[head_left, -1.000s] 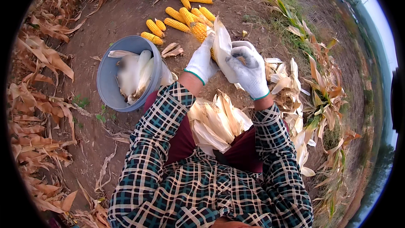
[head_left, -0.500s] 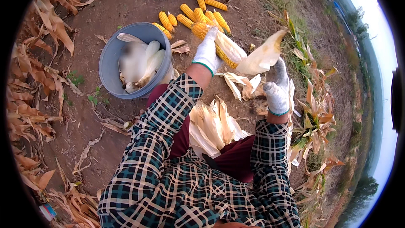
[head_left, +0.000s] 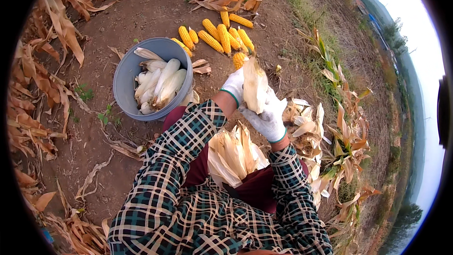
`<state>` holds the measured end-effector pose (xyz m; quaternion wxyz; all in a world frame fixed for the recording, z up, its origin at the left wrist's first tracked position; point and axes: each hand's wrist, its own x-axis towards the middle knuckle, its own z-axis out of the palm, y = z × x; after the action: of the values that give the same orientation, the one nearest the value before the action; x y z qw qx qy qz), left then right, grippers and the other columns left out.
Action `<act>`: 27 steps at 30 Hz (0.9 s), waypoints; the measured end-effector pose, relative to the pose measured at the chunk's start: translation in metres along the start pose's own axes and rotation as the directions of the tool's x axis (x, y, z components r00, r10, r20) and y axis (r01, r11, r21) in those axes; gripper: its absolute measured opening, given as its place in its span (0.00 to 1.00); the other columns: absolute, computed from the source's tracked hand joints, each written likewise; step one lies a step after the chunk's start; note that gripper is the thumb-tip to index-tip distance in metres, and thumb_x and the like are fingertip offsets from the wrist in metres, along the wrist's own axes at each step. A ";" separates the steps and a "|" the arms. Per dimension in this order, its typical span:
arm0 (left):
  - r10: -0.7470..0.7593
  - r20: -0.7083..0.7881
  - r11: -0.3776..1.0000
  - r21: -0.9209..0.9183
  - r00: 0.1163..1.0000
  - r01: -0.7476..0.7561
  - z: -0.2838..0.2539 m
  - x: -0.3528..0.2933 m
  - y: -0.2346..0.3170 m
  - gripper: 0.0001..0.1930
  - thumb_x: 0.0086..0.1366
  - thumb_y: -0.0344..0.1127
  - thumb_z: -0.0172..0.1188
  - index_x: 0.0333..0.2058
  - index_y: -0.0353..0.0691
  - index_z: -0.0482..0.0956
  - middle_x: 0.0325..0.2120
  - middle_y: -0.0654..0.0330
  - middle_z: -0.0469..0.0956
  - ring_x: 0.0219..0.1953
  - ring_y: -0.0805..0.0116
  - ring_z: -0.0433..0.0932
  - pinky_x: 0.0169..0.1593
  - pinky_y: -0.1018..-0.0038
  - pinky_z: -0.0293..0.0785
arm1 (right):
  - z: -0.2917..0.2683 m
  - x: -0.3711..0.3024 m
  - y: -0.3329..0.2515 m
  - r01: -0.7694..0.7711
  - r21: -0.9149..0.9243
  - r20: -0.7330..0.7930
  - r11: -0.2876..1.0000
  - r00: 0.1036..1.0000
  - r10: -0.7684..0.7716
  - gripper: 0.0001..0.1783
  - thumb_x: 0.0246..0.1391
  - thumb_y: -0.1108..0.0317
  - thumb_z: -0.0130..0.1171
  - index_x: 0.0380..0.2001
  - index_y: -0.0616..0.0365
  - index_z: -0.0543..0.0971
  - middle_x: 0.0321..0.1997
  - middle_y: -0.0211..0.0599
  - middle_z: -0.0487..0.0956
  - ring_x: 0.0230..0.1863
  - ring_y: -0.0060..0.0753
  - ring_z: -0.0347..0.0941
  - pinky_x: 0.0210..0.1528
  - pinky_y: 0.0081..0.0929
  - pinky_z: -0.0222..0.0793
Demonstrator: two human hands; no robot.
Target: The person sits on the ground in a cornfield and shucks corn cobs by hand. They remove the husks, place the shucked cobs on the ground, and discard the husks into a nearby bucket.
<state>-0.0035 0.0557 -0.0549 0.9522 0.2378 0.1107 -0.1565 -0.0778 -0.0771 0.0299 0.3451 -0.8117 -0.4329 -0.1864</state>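
An ear of corn (head_left: 239,60) is between my two gloved hands, its yellow tip bare and pointing away from me. Pale dry husk (head_left: 255,86) still wraps the side that faces up. My left hand (head_left: 234,86), in a white knit glove with a green cuff, is closed round the ear's left side, its fingers partly behind the husk. Lower on the right, my right hand (head_left: 267,117) in a matching glove is closed at the ear's husk-covered lower end.
Several husked yellow ears (head_left: 223,37) lie on the soil ahead. To the left, a grey bucket (head_left: 118,85) holds several pale ears in husk. Loose husks (head_left: 233,156) lie between my legs, and more husks (head_left: 304,118) lie at the right. Dry stalks (head_left: 28,113) line the left.
My right hand has moved left from a stripped-back husk leaf to the ear's lower end. The ear has turned more upright and come closer, with husk now hiding most kernels.
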 end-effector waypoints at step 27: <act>0.258 0.029 0.930 -0.278 0.966 -0.240 0.006 -0.024 0.069 0.20 0.62 0.50 0.50 0.45 0.41 0.72 0.35 0.55 0.77 0.37 0.58 0.77 0.41 0.63 0.77 | -0.002 -0.183 0.178 -0.791 -0.538 0.021 0.293 0.335 0.942 0.22 0.51 0.53 0.46 0.34 0.58 0.81 0.33 0.48 0.80 0.38 0.48 0.77 0.42 0.37 0.70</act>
<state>-0.0011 0.1166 -0.0142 0.9911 0.1114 0.0690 -0.0254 -0.0314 -0.2524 -0.1498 0.1194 -0.9851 0.0901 0.0848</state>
